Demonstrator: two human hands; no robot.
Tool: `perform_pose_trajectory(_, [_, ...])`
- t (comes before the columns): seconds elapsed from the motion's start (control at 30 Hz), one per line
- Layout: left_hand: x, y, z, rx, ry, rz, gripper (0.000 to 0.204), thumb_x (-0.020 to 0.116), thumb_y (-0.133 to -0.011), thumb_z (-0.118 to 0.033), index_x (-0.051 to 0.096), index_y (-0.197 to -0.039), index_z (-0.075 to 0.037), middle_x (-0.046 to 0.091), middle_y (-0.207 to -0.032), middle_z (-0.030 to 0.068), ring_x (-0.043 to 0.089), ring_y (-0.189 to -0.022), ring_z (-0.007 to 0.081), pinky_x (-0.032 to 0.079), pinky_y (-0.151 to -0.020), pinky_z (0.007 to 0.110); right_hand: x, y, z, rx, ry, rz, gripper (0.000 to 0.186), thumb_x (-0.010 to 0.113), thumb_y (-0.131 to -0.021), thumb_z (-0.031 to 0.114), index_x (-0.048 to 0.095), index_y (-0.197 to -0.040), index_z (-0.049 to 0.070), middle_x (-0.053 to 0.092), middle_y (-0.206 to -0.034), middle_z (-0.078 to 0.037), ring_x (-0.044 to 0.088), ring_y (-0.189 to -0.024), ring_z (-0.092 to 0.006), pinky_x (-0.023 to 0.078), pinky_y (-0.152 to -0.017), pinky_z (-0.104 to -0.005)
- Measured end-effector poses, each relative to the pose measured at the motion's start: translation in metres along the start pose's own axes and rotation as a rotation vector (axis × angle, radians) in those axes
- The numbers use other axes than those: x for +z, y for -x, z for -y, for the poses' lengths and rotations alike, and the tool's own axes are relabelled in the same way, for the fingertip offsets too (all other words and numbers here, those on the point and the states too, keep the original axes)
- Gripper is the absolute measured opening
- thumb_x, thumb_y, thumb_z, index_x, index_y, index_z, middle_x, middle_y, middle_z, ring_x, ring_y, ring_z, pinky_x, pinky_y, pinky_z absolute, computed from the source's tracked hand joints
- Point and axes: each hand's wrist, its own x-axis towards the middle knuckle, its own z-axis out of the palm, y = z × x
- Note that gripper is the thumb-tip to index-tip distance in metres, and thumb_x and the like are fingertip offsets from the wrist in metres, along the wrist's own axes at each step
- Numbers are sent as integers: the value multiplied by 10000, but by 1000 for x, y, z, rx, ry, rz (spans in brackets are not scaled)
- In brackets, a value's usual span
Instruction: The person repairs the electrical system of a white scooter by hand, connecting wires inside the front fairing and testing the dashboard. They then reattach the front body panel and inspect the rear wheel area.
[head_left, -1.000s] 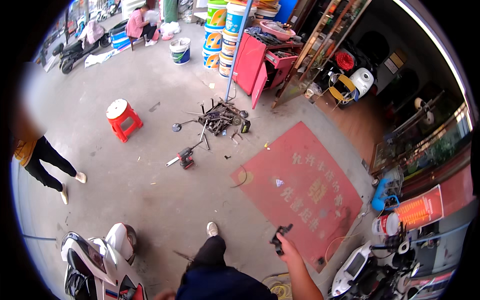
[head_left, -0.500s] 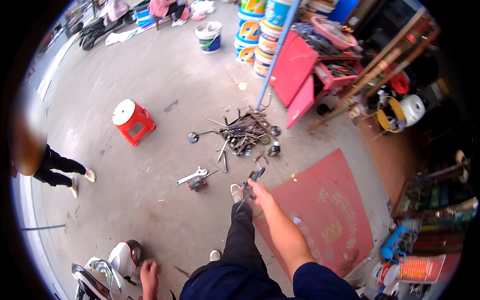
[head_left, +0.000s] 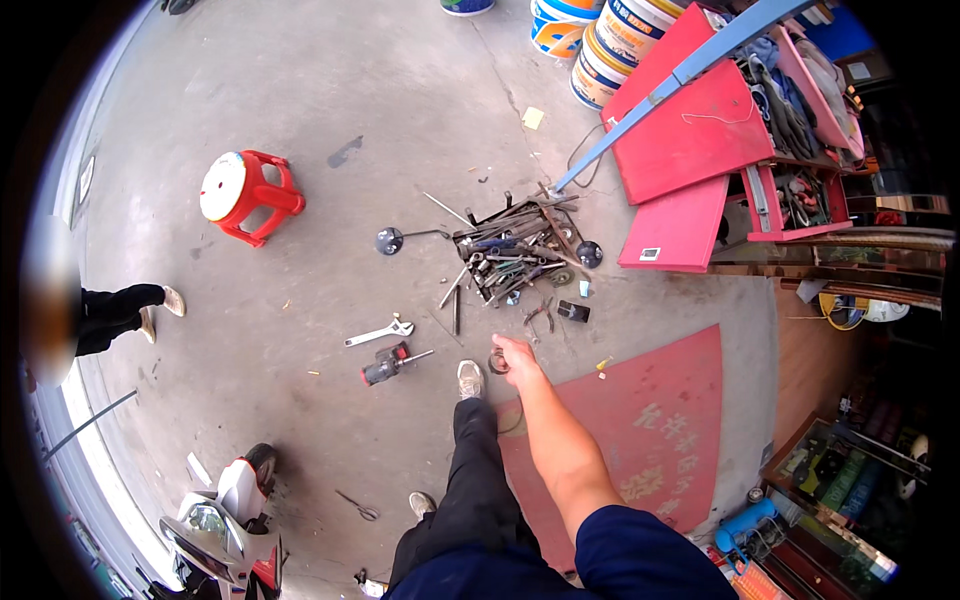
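My right hand [head_left: 516,360] reaches out over the floor just beyond my front shoe, its fingers closed round a small dark ring-shaped thing [head_left: 497,362] whose kind I cannot make out. My left hand is out of view. Past the right hand lies a heap of metal hand tools [head_left: 510,250], with wrenches and rods tangled together. Between heap and hand are a pair of pliers [head_left: 540,316] and a small black block [head_left: 573,312]. To the left rest an adjustable wrench [head_left: 380,332] and a red and black power drill [head_left: 388,364].
A red stool [head_left: 262,200] with a pale top stands at left, a person's legs [head_left: 120,315] below it. A red mat [head_left: 640,430] lies to my right. Red cabinet panels [head_left: 680,140], a blue pole [head_left: 690,75] and paint buckets [head_left: 595,75] stand beyond. A scooter [head_left: 225,525] is lower left.
My view has tilted down and come nearer the tool heap. My left hand has dropped out of view. The right hand stays outstretched; the long dark tool shape seen at it now shows as a ring.
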Motion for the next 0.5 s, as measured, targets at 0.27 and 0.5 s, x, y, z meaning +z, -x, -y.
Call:
perform_pose_trajectory(0.27, [-9, 10, -7, 35, -76, -3, 363, 521, -914, -336, 671, -857, -10, 596, -643, 60, 477, -530, 141, 409, -507, 312, -30, -70, 53, 22, -397, -93, 85, 599, -886, 81, 543, -840, 37, 531, -689, -54, 512, -505, -179, 414, -406, -306])
perform_pose_trajectory(0.5, [-1, -8, -5, 70, -98, -11, 411, 485, -919, -371, 654, -777, -24, 581, -624, 49, 490, -544, 151, 386, -530, 323, -27, -58, 86, -358, -8, -208, 230, 573, -828, 69, 578, -1057, 47, 608, -858, -72, 586, -747, -199, 490, -690, -346])
